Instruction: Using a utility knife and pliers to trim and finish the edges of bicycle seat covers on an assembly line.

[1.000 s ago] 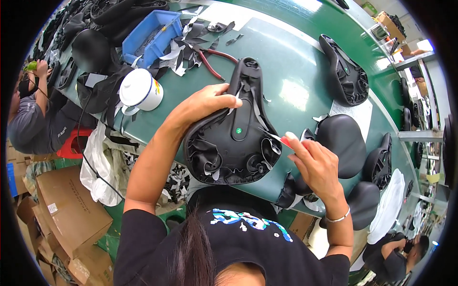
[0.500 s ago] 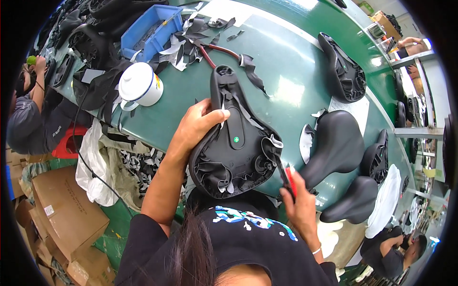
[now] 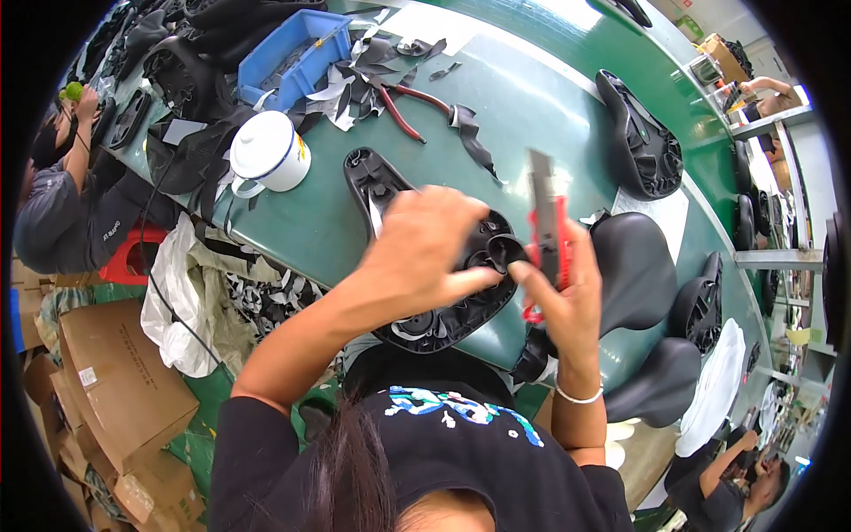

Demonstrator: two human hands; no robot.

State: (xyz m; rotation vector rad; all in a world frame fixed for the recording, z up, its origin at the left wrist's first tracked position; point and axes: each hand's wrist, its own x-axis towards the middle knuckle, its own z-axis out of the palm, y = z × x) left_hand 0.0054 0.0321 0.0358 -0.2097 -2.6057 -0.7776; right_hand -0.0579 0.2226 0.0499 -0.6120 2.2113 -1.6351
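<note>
An upturned black bicycle saddle (image 3: 362, 168) lies on the green table in front of me, its gathered cover edges and underside showing. My left hand (image 3: 409, 253) reaches across its middle, thumb and fingers apart, near a loose loop of black cover (image 3: 505, 250) at the saddle's right side. In my right hand (image 3: 572, 310) is a red utility knife (image 3: 551, 235), its blade end pointing up and away, slightly blurred. The right thumb tip is beside that loop; whether it touches cannot be made out. My left hand hides the saddle's centre.
Red-handled pliers (image 3: 403, 115) lie beyond the saddle among black and grey scraps. A white lidded mug (image 3: 270, 155) and a blue bin (image 3: 297, 58) stand to the left. Other saddles (image 3: 634, 270) rest at right. Cardboard boxes (image 3: 133, 381) are at lower left; other people sit nearby.
My left hand has let go of the saddle's narrow end and moved right over its wide part. The knife has risen and turned blade-up. The saddle's narrow end has shifted left and nearer, uncovering the pliers' handle.
</note>
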